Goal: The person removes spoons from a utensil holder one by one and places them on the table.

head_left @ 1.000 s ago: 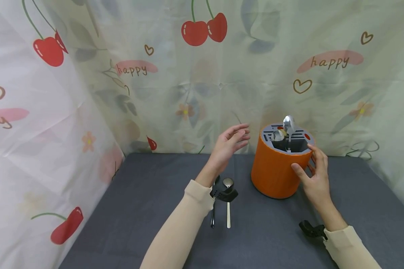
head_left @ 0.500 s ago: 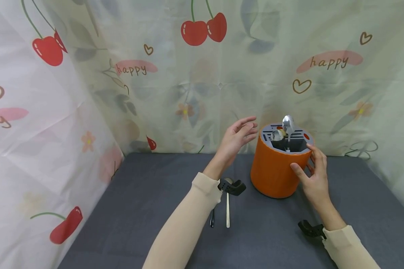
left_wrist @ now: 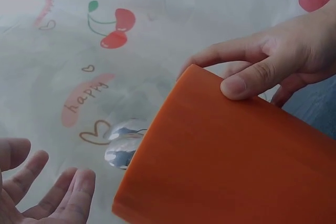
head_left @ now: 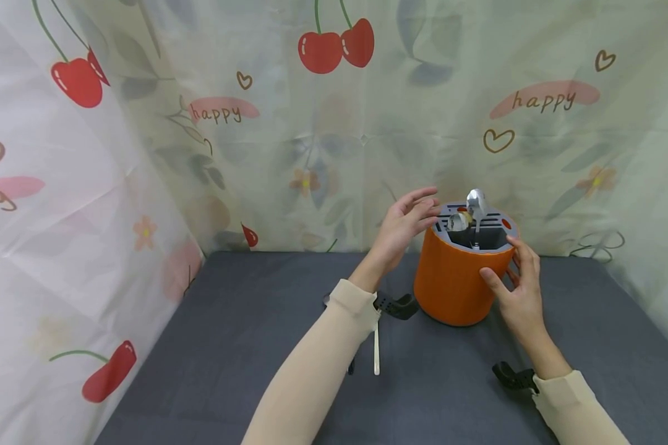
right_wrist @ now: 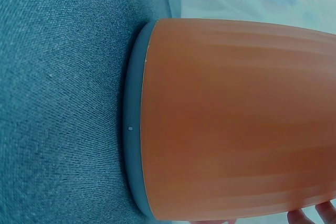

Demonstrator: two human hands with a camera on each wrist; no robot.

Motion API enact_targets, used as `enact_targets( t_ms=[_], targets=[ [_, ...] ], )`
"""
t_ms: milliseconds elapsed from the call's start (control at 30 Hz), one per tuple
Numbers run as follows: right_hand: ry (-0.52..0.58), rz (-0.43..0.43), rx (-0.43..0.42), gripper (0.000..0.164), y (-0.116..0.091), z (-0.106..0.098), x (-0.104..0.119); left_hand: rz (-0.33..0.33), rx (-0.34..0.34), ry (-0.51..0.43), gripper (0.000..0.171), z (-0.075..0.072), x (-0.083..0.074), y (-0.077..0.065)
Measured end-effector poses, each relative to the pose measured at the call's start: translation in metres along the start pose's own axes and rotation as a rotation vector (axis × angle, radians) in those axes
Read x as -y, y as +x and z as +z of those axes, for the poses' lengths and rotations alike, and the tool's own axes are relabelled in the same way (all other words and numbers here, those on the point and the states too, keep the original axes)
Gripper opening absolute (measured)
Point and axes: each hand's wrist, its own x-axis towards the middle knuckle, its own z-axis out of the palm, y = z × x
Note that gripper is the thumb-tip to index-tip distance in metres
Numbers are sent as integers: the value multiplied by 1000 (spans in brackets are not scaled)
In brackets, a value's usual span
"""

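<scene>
My right hand point(head_left: 520, 296) grips the upper right side of an orange utensil holder point(head_left: 459, 287), thumb in front and fingers round the rim. A grey slotted top point(head_left: 490, 214) with a large opening covers the holder. Two shiny spoons poke out: an upright spoon point(head_left: 477, 201) and a lower, tilted spoon point(head_left: 458, 222). By the holder's left rim is my left hand point(head_left: 401, 232), fingers loosely extended and holding nothing. The left wrist view shows the left-hand fingers point(left_wrist: 58, 198) apart from the spoon bowls point(left_wrist: 122, 153).
On the dark grey tabletop point(head_left: 245, 321), a pale handle point(head_left: 376, 352) and the tip of a black handle point(head_left: 351, 367) show beside the left sleeve, which hides the rest. A printed curtain point(head_left: 362, 136) stands right behind the holder.
My left hand has moved right, and slightly up, to the holder's left rim. Its sleeve now covers more of the utensils on the table. The right hand and holder have stayed put.
</scene>
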Motion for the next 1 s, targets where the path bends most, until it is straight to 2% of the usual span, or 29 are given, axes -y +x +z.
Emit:
enact_targets(
  t_ms=[433,733,867,1000],
  targets=[
    [4,-3,-1,73,1,-1,4,-25,-11,86,37,19,0,9],
    [0,2,-3,73,0,-1,2,15,-8,140,35,25,-2,16],
    [-1,2,-3,72,0,-1,2,24,-16,244,34,31,-3,19],
    [-7,5,3,72,0,0,3,4,-19,350,33,36,-1,22]
  ],
)
